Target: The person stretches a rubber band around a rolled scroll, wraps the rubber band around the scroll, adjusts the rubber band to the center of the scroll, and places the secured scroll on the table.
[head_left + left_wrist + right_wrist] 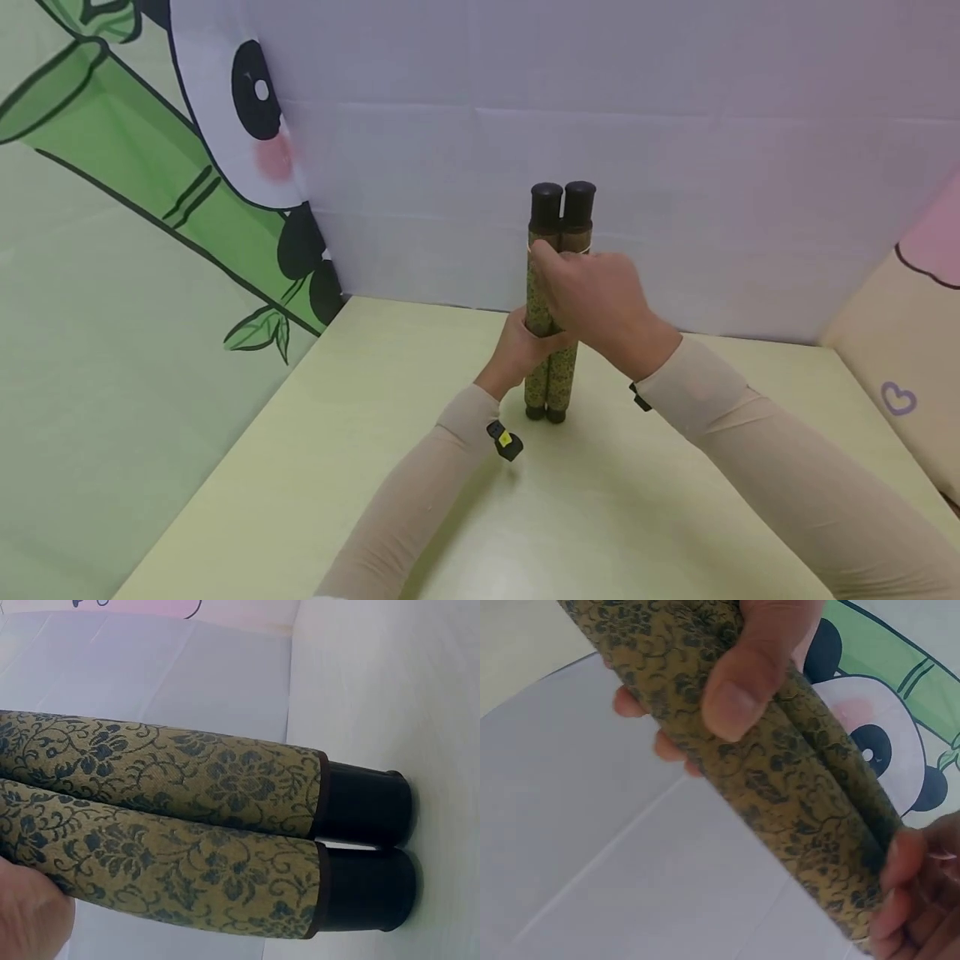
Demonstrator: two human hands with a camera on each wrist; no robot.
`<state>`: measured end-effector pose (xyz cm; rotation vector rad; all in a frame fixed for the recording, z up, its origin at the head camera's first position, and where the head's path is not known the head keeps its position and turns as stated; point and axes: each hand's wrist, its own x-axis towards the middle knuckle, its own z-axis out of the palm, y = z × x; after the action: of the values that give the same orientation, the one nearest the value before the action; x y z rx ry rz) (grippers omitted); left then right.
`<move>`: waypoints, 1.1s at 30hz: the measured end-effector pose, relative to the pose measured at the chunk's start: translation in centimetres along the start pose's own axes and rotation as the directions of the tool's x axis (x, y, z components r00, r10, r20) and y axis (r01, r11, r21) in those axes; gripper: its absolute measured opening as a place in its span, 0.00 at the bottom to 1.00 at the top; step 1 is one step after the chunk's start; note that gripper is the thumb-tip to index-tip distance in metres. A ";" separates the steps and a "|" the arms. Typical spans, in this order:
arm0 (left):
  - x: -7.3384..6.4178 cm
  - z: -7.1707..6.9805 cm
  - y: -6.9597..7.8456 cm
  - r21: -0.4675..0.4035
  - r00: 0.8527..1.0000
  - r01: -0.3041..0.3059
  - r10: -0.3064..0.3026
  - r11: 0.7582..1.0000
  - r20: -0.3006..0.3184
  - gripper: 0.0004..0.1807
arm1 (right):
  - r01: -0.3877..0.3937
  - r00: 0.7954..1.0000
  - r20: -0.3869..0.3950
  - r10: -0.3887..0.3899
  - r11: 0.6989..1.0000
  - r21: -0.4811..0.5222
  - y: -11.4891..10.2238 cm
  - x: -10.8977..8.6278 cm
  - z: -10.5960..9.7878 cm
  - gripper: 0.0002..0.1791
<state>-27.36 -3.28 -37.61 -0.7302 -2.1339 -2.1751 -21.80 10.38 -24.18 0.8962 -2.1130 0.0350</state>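
Two long brocade-covered tubes [536, 375], olive with dark flowers and black end caps, stand upright side by side on the table. Their lower caps appear to touch the tabletop in the left wrist view. My left hand [522, 346] grips both tubes around the middle, its thumb across the front in the right wrist view. Near the top, a thin white band [581, 250] circles the pair. My right hand [600, 292] is at that band, fingers curled and seeming to pinch it against the tubes. That hand partly hides the band and the upper tubes.
The pale yellow table [322, 433] meets a whitish cloth backdrop [420, 208] close behind the tubes. A green side panel [90, 333] with a panda and bamboo print is at the left. Another printed panel [900, 333] borders the right.
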 end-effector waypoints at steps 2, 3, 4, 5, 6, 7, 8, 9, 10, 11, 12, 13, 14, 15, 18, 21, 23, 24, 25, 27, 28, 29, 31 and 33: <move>0.1 -0.1 -0.1 -0.024 1.000 0.009 -0.008 1.000 0.006 0.25 | 0.000 0.998 -0.065 0.001 1.000 0.014 0.4 -0.3 0.0 0.06; 0.1 -0.1 -0.2 -0.037 1.000 0.010 -0.009 0.999 0.011 0.25 | 0.000 0.995 -0.104 0.002 1.000 0.024 0.6 -0.5 -0.1 0.06; 0.1 -0.1 -0.2 -0.039 1.000 0.013 -0.012 0.999 0.013 0.25 | 0.001 0.990 -0.141 0.004 0.999 0.034 0.9 -0.8 0.0 0.05; 0.1 -0.1 -0.2 -0.041 1.000 0.015 -0.014 0.999 0.014 0.25 | 0.001 0.984 -0.176 0.008 0.999 0.049 1.1 -1.0 0.0 0.04; 0.1 -0.1 -0.2 -0.038 1.000 0.017 -0.017 0.999 0.012 0.25 | -0.003 0.978 -0.207 0.015 0.998 0.060 1.4 -1.3 0.0 0.04; 0.1 0.0 -0.2 -0.033 1.000 0.021 -0.021 0.999 0.008 0.25 | -0.011 0.973 -0.231 0.027 0.997 0.071 1.7 -1.5 0.1 0.04; 0.0 0.0 -0.2 -0.032 1.000 0.024 -0.024 0.999 0.006 0.25 | -0.025 0.967 -0.251 0.046 0.996 0.084 2.0 -1.7 0.1 0.06; 0.0 0.0 -0.2 -0.025 1.000 0.031 -0.031 0.999 -0.001 0.26 | -0.047 0.963 -0.260 0.071 0.994 0.098 2.3 -2.0 0.2 0.07; -0.1 0.1 -0.1 -0.018 0.999 0.039 -0.039 0.999 -0.008 0.26 | -0.075 0.960 -0.260 0.103 0.990 0.116 2.6 -2.3 0.2 0.08; -0.1 0.1 -0.1 -0.012 0.999 0.048 -0.049 0.999 -0.014 0.26 | -0.110 0.956 -0.256 0.146 0.982 0.151 2.8 -2.5 0.2 0.10; -0.2 0.1 -0.1 -0.008 0.998 0.058 -0.058 0.998 -0.019 0.27 | -0.149 0.951 -0.241 0.194 0.970 0.194 3.1 -2.8 0.3 0.13; -0.2 0.1 -0.1 -0.006 0.998 0.067 -0.067 0.998 -0.022 0.27 | -0.188 0.946 -0.214 0.245 0.948 0.256 3.3 -3.1 0.3 0.15; -0.3 0.1 -0.1 -0.004 0.997 0.076 -0.076 0.997 -0.026 0.28 | -0.227 0.939 -0.176 0.296 0.917 0.329 3.6 -3.4 0.4 0.17; -0.4 0.1 -0.1 0.000 0.996 0.081 -0.081 0.997 -0.028 0.28 | -0.266 0.932 -0.120 0.341 0.872 0.411 3.9 -3.6 0.5 0.19; -0.6 0.0 0.0 -0.007 0.995 0.091 -0.091 0.996 -0.027 0.28 | -0.382 0.905 0.109 0.411 0.676 0.630 4.5 -3.9 0.7 0.29; -0.8 -0.3 0.0 -0.023 0.996 0.093 -0.093 0.995 -0.002 0.27 | -0.498 0.861 0.326 0.391 0.516 0.697 4.7 -3.9 1.1 0.36; -0.9 -0.5 0.0 -0.039 0.994 0.105 -0.104 0.994 0.027 0.26 | -0.547 0.836 0.406 0.369 0.491 0.678 4.6 -3.8 1.2 0.36; -1.0 -0.7 0.0 -0.046 0.993 0.111 -0.108 0.993 0.046 0.26 | -0.555 0.831 0.423 0.362 0.490 0.672 4.5 -3.8 1.3 0.34; -1.0 -0.8 0.1 -0.050 0.992 0.114 -0.110 0.992 0.066 0.26 | -0.560 0.828 0.430 0.359 0.496 0.664 4.4 -3.8 1.3 0.32; -1.0 -1.1 0.2 -0.051 0.987 0.116 -0.109 0.992 0.115 0.26 | -0.555 0.832 0.423 0.359 0.509 0.658 4.4 -3.8 1.4 0.28; -0.9 -1.2 0.2 -0.039 0.985 0.115 -0.109 0.993 0.134 0.26 | -0.551 0.834 0.417 0.361 0.514 0.657 4.4 -3.8 1.5 0.27; -0.8 -1.3 0.3 -0.032 0.983 0.113 -0.107 0.993 0.151 0.25 | -0.545 0.838 0.408 0.363 0.515 0.661 4.5 -3.8 1.5 0.25; -0.5 -1.4 0.4 -0.010 0.979 0.114 -0.111 0.993 0.174 0.25 | -0.547 0.837 0.404 0.370 0.518 0.658 4.7 -3.9 1.5 0.25; -0.4 -1.3 0.6 0.011 0.976 0.129 -0.129 0.992 0.175 0.25 | -0.555 0.831 0.414 0.372 0.513 0.655 5.0 -4.1 1.4 0.27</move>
<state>-27.25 -4.71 -37.09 -0.8360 -2.3267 -2.2511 -24.15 16.03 -26.64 0.7437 -2.5260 1.2649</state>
